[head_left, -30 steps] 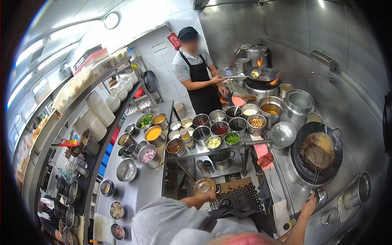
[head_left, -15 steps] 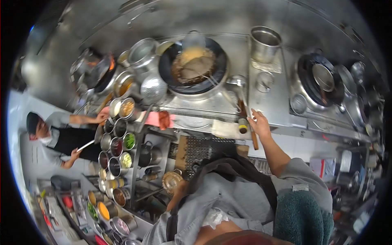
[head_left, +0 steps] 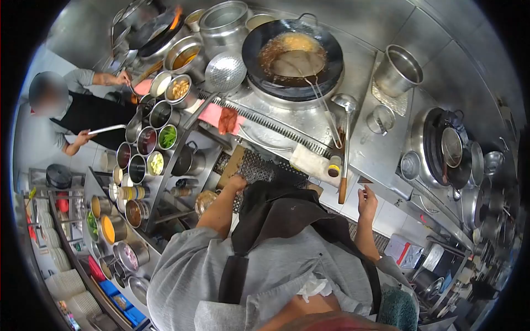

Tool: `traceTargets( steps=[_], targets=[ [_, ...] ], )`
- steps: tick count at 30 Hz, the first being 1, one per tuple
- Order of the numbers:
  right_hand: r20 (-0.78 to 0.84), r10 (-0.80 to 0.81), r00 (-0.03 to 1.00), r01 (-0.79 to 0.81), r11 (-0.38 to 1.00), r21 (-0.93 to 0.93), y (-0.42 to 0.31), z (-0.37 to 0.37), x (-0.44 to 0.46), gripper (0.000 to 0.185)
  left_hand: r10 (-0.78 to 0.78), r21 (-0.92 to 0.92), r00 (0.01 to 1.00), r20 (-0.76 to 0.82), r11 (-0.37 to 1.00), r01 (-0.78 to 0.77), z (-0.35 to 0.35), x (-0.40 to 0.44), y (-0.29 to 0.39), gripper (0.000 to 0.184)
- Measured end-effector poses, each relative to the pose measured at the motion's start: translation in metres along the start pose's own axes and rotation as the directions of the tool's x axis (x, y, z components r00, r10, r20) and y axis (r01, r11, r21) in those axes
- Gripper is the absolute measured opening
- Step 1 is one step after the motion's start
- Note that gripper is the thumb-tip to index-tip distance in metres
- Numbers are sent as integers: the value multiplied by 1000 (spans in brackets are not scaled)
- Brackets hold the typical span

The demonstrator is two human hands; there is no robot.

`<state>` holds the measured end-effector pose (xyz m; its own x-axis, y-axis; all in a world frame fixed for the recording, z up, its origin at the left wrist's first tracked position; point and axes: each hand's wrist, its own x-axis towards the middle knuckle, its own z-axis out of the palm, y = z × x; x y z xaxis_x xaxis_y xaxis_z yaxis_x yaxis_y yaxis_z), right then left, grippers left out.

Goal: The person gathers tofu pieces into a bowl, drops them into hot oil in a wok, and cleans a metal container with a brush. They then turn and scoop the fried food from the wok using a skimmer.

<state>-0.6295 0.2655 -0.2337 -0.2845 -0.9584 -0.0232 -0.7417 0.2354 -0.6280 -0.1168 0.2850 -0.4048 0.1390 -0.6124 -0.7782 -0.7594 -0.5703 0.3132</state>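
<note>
My left hand (head_left: pixel 237 183) is closed beside the black apron (head_left: pixel 287 220), over the perforated floor mat; what it holds, if anything, is hidden. A shallow golden bowl (head_left: pixel 205 202) shows partly behind my left forearm. Held in the air below the counter edge, my right hand (head_left: pixel 367 201) is open and empty, right of the ladle's wooden handle (head_left: pixel 343 190). The ladle (head_left: pixel 345 102) lies on the stove edge. A wire strainer (head_left: pixel 298 64) rests in the black wok (head_left: pixel 256 48), in brown liquid with foam, its handle pointing toward me.
At the left a co-worker in a black apron (head_left: pixel 94 118) reaches over pots and holds a long-handled tool. Pots of ingredients, a perforated ladle (head_left: pixel 226 71) and a pink cloth (head_left: pixel 210 114) stand or lie nearby. A second wok station (head_left: pixel 428 129) is at the right.
The view has turned. My right hand has let go of the strainer handle and drawn back from the stove. My left hand has moved off the golden bowl toward the apron.
</note>
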Motion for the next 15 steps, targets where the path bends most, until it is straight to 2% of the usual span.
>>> traceTargets(
  steps=[1,4,5,6,7,8,9,10,11,13,14,15],
  targets=[
    [15,0,1000,0,1000,-1,-6,3,1,33,-9,-83,999,-48,997,5,-2,-6,-2,31],
    [-33,-27,999,31,992,120,-31,11,13,33,-87,-113,996,-4,990,86,-5,-17,-15,29],
    [-43,-22,999,27,992,124,-45,15,21,33,-99,-31,991,89,994,102,-8,-14,-21,28],
    [-65,-84,994,92,987,130,-60,16,27,33,-120,57,976,184,992,112,-3,-3,-39,27],
    [-97,-149,984,161,978,135,-80,18,38,33,193,390,938,289,871,-299,-2,13,-69,28],
    [-70,-158,985,166,977,131,-107,16,47,33,406,599,776,482,494,-631,-3,22,-93,29],
    [-44,-166,985,170,977,127,-134,17,56,33,411,608,772,485,476,-636,-7,17,-93,29],
    [-85,-296,951,302,951,66,-155,22,65,36,169,374,950,263,890,-262,-9,5,-89,30],
    [-115,-424,898,427,904,-3,-173,29,76,39,-187,-18,970,155,981,192,-12,-2,-88,31],
    [-24,-541,840,537,838,-93,-196,50,102,50,-158,-53,970,185,984,170,-27,-3,-103,31],
    [-33,-540,841,535,839,-103,-201,62,113,50,-134,-98,968,210,983,158,-36,-1,-111,31],
    [66,-494,867,498,855,-147,-203,76,125,55,-121,-98,971,208,985,143,-40,6,-118,31]
  ],
)
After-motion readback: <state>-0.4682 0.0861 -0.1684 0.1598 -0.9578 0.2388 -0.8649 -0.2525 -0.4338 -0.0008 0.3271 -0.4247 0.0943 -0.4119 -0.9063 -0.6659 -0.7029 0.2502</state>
